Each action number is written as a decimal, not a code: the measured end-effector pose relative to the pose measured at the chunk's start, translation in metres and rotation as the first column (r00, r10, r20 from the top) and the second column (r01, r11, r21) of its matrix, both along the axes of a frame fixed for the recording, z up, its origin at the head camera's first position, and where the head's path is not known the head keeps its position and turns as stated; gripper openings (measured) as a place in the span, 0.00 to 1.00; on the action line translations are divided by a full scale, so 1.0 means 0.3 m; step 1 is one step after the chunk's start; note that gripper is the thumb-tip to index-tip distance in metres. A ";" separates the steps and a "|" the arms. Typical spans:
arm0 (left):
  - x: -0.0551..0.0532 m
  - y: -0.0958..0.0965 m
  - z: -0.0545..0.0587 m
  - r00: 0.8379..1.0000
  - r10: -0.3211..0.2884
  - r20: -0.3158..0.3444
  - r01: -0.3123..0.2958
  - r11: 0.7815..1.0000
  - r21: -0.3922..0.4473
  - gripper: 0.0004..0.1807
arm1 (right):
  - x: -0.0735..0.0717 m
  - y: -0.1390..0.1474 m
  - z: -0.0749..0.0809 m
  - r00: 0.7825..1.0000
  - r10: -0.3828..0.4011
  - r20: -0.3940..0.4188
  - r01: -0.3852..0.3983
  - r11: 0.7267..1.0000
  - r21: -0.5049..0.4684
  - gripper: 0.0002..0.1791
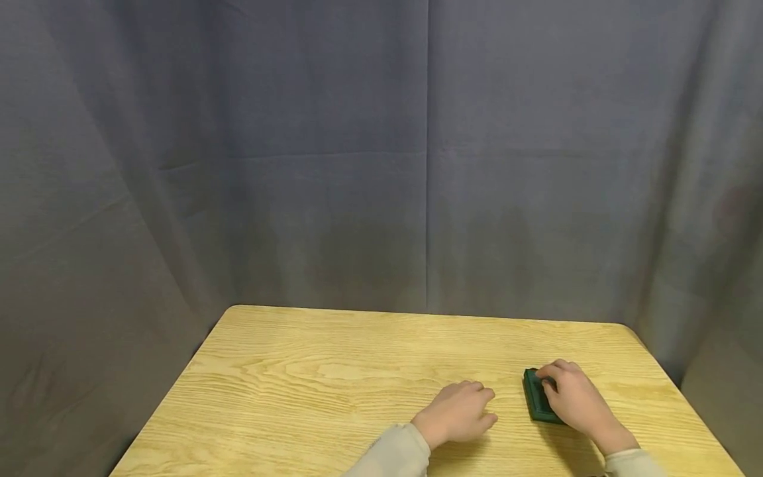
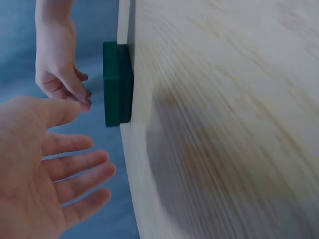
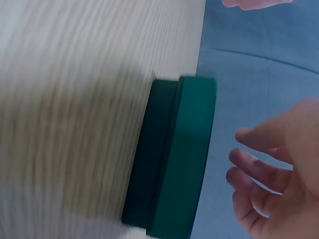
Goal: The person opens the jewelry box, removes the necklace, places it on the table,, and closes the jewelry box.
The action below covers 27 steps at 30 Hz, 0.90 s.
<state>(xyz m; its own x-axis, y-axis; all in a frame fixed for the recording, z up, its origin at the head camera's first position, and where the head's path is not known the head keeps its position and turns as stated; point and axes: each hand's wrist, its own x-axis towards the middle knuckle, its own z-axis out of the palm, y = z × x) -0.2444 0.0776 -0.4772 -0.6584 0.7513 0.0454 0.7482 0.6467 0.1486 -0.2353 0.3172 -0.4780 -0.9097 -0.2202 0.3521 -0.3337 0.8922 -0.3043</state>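
Note:
A dark green rectangular box (image 1: pixel 539 411) with a raised rim lies on the right part of the table. From the side, in the right wrist view, the box (image 3: pixel 184 154) shows a wider upper layer over a narrower, darker base. My right hand (image 1: pixel 575 397) hovers over it, fingers loosely curled with nothing in them; the right wrist view shows a gap between the fingertips (image 3: pixel 239 157) and the green top. To the left of the box, my left hand (image 1: pixel 456 412) is held above the wood, its fingers (image 2: pixel 82 167) extended and apart, holding nothing.
The light wood-grain table (image 1: pixel 286 384) has rounded far corners. Grey curtains (image 1: pixel 334 165) hang behind it and along both sides. Pale sleeves (image 1: pixel 393 454) cover both forearms down to the wrists.

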 end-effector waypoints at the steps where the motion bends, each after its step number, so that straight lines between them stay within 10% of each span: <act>1: -0.002 0.013 -0.001 1.000 -0.003 -0.006 0.003 1.000 -0.005 0.20 | -0.003 0.007 -0.001 1.000 -0.007 -0.007 0.007 1.000 0.005 0.08; 27: 0.007 0.251 -0.053 0.998 -0.054 -0.042 0.045 0.980 -0.194 0.28 | -0.025 0.134 -0.069 0.991 -0.065 0.115 0.069 0.997 -0.025 0.18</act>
<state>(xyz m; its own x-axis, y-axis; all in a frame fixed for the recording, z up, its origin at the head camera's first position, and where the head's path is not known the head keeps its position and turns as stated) -0.2422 0.1530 -0.4931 -0.6208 0.7805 -0.0739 0.7831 0.6218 -0.0109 -0.2428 0.3573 -0.4985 -0.9565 -0.1487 0.2509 -0.2353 0.9018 -0.3624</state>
